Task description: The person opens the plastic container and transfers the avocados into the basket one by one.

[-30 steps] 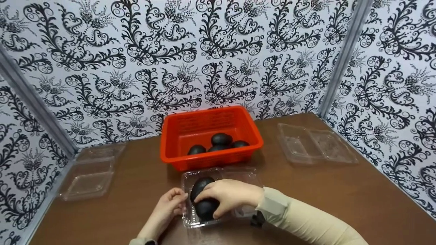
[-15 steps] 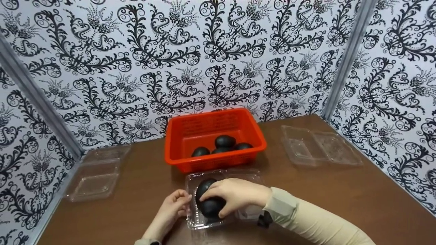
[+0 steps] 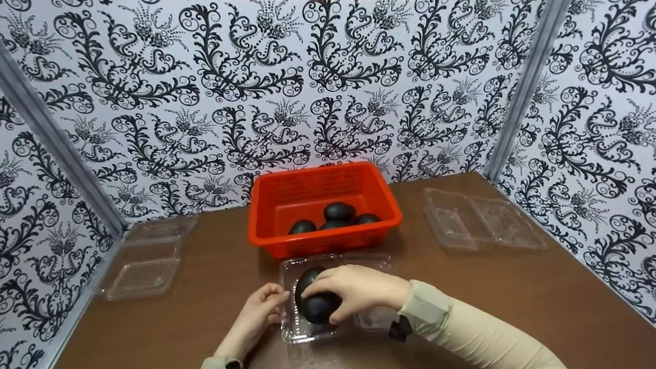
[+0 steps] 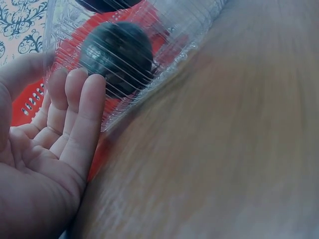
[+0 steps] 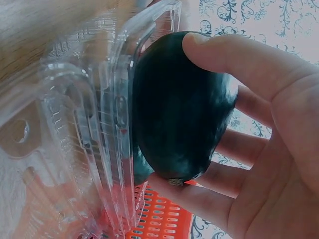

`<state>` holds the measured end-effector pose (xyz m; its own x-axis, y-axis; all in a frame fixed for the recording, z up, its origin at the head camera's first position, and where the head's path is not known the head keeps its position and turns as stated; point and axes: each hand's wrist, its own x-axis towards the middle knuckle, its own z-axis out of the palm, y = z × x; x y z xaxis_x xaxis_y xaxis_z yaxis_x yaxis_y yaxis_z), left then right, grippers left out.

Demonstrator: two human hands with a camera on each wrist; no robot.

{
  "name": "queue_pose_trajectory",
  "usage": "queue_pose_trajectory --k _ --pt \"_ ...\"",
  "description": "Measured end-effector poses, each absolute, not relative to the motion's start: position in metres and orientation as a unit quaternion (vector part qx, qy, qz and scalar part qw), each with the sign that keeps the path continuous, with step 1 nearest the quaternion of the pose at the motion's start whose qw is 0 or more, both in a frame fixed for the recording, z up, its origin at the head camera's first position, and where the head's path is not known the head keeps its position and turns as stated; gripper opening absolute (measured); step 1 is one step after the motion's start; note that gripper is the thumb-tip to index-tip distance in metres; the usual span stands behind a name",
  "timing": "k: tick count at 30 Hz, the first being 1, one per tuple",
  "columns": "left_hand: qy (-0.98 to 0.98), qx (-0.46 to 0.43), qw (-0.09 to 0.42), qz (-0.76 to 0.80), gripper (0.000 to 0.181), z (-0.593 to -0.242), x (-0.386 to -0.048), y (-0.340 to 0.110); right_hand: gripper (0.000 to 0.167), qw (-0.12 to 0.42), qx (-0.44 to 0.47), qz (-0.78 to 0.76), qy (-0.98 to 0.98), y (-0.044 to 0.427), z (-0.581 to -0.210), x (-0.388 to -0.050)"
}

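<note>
A clear plastic clamshell container point(image 3: 294, 335) lies opened out on the table in front of the basket. Inside its left half, a dark avocado point(image 3: 306, 279) sits at the back, partly covered by my right hand point(image 3: 353, 289). That hand grips a second avocado point(image 3: 319, 309) just in front of it, in or just above the same half. The right wrist view has my thumb and fingers curled round the held avocado point(image 5: 182, 109), its stem end showing. My left hand point(image 3: 261, 310) holds the container's left rim; in the left wrist view its fingers point(image 4: 89, 107) lie against the ribbed wall.
Behind the container stands an orange-red plastic basket point(image 3: 264, 205) with several avocados point(image 3: 339, 211) in it. Another opened clear clamshell point(image 3: 141, 277) lies at the left, and one more clear clamshell point(image 3: 453, 228) at the right. Patterned walls point(image 3: 256, 102) enclose the table.
The whole view has shifted slightly. My right hand and its avocado have settled a little within the container half. My left hand stays at the rim.
</note>
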<state>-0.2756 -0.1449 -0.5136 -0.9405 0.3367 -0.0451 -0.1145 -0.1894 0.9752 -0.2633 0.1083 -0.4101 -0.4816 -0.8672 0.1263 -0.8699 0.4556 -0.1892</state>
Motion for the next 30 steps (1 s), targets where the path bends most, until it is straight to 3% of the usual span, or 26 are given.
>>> queue_pose_trajectory --k 30 --pt "0.631 0.08 0.14 0.758 0.011 -0.515 -0.275 -0.145 0.062 0.041 0.479 0.145 -0.865 0.125 -0.402 -0.263"
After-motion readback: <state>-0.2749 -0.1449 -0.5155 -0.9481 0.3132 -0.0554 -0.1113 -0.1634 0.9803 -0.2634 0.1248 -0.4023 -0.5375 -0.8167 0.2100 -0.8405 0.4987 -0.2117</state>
